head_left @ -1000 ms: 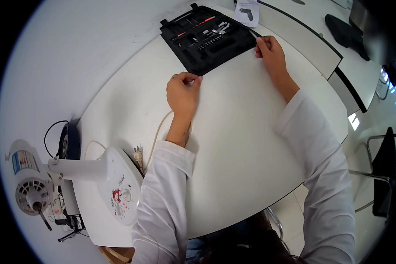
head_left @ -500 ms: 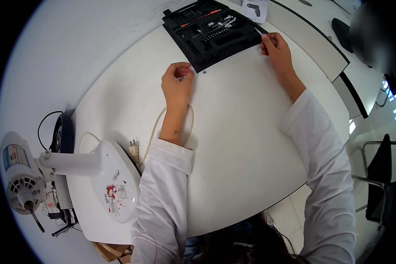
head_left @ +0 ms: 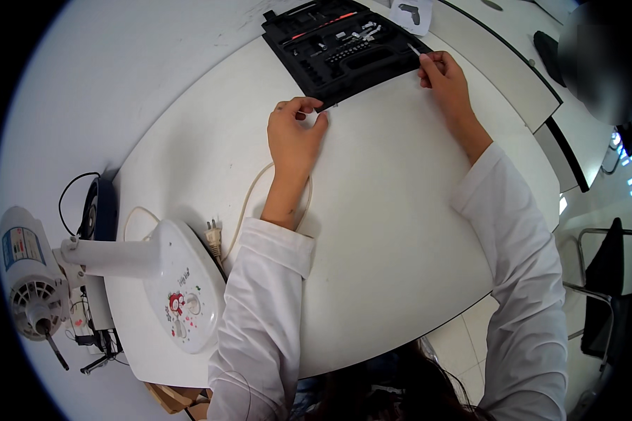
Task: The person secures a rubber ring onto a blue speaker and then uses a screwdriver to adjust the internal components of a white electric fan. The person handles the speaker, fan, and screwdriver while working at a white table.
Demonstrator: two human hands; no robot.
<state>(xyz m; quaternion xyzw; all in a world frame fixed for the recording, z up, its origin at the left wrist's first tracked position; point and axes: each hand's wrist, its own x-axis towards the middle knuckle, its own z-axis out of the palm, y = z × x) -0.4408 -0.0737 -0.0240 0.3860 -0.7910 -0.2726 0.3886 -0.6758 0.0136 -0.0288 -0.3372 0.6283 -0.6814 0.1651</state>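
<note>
A black tool case (head_left: 372, 81) lies open at the far side of the table, with rows of small dark bits and silver pieces in its moulded slots. At its near left corner is my left hand (head_left: 295, 137), thumb and index finger apart, nothing visible between them. Just beyond those fingertips, a tiny dark metal piece (head_left: 336, 105) rests by the case's front edge. My right hand (head_left: 446, 81), at the case's right end, pinches a slim, light metal rod (head_left: 414, 50). Its tip points over the case; the rest is hidden in my fingers, so its kind is unclear.
On the left stands a white fan base (head_left: 182, 295) with a motor (head_left: 31, 274) tilted beyond the table edge. Its cord and plug (head_left: 213, 238) lie near my left forearm. A printed sheet (head_left: 411, 15) sits behind the case. A chair (head_left: 600, 281) stands at right.
My left hand has shifted right and slightly away from me, and its thumb and index finger have spread. My right hand still holds the rod, almost in place.
</note>
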